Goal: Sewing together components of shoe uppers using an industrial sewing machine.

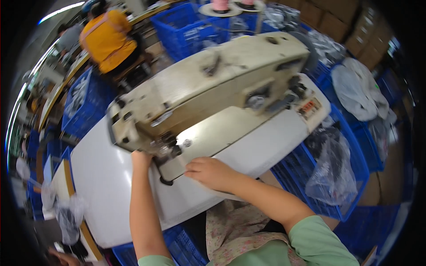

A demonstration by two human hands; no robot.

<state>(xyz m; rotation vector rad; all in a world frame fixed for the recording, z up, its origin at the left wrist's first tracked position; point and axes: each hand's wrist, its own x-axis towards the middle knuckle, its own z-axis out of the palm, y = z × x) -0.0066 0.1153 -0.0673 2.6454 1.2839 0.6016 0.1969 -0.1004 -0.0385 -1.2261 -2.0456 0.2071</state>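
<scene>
A cream industrial sewing machine (195, 88) stands tilted across my view on a white table (106, 190). My left hand (141, 159) reaches to the left of the needle area, its fingers hidden by the machine head. In front of the presser foot (167, 144), my right hand (206, 172) is closed over the near edge of the metal bed (213, 128). Its fingers pinch a pale strip (222, 194), likely fabric, which runs from near the needle and trails under my wrist to the table's front edge. Blur hides the strip's details.
Blue crates (177, 33) stand behind the machine, with pink thread cones (220, 5) near them. To the right, another blue crate (355, 177) holds clear plastic bags (333, 173). A person in an orange top (106, 42) sits at the far left.
</scene>
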